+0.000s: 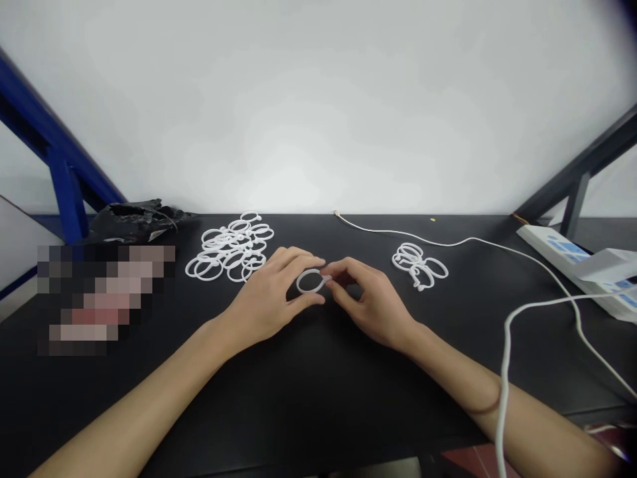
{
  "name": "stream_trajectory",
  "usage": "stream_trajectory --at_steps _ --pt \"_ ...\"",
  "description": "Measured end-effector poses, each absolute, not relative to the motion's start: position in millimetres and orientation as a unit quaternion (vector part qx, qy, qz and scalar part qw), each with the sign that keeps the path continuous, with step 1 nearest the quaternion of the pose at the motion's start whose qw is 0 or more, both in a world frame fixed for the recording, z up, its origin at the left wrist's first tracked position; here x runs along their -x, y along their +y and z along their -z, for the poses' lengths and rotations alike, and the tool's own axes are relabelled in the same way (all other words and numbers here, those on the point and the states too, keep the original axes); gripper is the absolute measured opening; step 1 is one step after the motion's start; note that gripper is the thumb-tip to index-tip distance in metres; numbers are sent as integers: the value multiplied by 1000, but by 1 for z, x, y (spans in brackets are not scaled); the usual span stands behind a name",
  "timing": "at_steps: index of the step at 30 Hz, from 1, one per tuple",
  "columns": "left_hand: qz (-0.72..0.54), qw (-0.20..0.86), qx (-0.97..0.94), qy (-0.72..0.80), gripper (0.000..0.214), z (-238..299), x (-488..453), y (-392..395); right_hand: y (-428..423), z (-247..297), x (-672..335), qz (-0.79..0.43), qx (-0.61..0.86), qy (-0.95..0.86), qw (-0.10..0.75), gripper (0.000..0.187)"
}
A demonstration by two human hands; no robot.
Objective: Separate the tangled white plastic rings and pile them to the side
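Note:
Both of my hands meet at the middle of a black table [298,385] and hold one white plastic ring [311,281] between them. My left hand [271,295] curls its thumb and fingers round the ring's left side. My right hand [365,297] pinches the ring's right end with thumb and forefinger. A large pile of the same white rings [230,247] lies just beyond my left hand. A smaller cluster of white rings [419,263] lies beyond my right hand.
A crumpled black bag [133,219] sits at the back left, with a blurred patch in front of it. A white cable [507,332] runs across the right side towards a white and blue device [582,265]. A white wall stands behind the table.

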State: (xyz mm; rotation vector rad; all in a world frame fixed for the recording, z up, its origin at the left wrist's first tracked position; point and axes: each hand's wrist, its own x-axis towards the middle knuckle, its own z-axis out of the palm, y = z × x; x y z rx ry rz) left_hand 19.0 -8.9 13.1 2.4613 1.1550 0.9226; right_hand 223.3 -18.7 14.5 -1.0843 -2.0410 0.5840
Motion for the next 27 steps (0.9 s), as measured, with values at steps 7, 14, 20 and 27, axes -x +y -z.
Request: stream_trajectory --at_steps 7,14,20,27 --pt "-260 130 -857 424 47 -11 -18 -7 -18 -15 -224 -211 427 -799 366 14" --pt "-261 113 -872 399 44 -11 -17 -7 -18 -15 -224 -223 431 -798 357 13" --pt "-267 95 -879 384 40 -10 -16 -6 -19 -16 -225 -231 428 -798 355 14" --pt "-261 100 -881 382 39 -10 -18 -7 -20 -19 -226 -227 430 -800 352 9"
